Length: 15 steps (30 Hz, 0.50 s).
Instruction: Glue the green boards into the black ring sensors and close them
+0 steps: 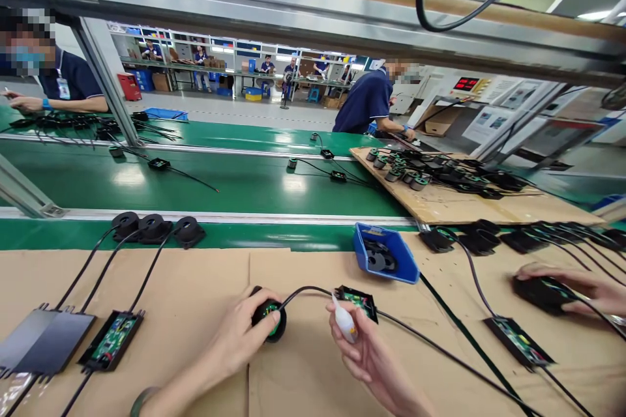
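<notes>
My left hand (pixel 235 342) is closed around a round black module with a green ring (pixel 270 319) that rests on the cardboard. A black cable (pixel 303 291) runs from it to a small black box with a green circuit board (pixel 358 301). My right hand (pixel 364 352) pinches a small white bottle with a nozzle (pixel 343 322), its tip pointing up and left toward the cable and close to the circuit-board box.
A blue bin (pixel 391 260) of black rings stands behind. Three cabled units (pixel 110 342) lie at left. Another person's hand (pixel 581 287) covers a black module at right. The green conveyor (pixel 235 179) carries more units. Workers stand beyond it.
</notes>
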Available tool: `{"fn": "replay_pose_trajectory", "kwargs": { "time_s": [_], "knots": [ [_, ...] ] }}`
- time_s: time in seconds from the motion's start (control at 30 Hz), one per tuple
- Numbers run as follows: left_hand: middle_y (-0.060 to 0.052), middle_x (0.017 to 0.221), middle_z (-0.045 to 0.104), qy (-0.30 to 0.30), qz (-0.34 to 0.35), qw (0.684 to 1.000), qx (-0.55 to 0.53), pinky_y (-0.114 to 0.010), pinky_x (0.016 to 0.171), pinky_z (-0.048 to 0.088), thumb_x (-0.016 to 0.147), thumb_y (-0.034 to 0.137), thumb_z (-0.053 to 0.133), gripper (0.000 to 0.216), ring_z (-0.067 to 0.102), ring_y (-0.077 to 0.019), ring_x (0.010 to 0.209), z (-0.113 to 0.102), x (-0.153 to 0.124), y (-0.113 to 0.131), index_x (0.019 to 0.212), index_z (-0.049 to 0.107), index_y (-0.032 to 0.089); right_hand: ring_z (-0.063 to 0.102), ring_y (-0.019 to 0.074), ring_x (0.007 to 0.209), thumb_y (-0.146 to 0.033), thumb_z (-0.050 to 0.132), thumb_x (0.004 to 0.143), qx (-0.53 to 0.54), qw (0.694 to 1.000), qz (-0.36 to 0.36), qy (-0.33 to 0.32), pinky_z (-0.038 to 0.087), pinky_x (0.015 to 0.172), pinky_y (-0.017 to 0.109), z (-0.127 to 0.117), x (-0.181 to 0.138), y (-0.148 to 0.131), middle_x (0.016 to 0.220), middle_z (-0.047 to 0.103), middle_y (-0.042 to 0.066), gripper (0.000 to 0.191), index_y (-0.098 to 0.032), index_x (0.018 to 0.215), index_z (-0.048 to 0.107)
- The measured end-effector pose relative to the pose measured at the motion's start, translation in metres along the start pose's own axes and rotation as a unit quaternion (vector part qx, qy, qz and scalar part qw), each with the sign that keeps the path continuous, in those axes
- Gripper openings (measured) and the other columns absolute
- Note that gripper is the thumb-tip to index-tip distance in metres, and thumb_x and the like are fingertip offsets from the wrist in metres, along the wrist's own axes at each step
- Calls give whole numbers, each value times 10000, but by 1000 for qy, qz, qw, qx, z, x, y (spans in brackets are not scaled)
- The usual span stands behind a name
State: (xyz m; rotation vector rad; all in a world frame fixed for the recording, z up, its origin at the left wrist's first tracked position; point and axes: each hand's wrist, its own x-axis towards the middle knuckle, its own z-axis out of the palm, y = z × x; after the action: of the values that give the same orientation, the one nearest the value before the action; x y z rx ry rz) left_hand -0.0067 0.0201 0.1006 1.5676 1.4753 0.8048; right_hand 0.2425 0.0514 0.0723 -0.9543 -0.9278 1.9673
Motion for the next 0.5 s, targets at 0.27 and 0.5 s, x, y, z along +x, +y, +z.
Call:
{"fn": "replay_pose_trajectory", "kwargs": {
  "time_s": [0.27,0.5],
  "knots": [
    [-64,1072,649,-6,8,999,32,-337,925,430,906,323,479,250,607,-250,1028,-1,-4,6,1040,669,232,336,54,555,-316,920,616,166,977,-30,128,306,392,135,-6,-11,25,829,597,35,323,-184,834,721],
    [-67,1070,644,2,24,999,48,-348,929,441,922,332,479,258,610,-255,1032,4,-5,3,1069,673,245,375,61,539,-346,894,664,284,952,-54,104,371,396,127,4,-1,32,708,506,-22,326,-205,886,702]
  ]
}}
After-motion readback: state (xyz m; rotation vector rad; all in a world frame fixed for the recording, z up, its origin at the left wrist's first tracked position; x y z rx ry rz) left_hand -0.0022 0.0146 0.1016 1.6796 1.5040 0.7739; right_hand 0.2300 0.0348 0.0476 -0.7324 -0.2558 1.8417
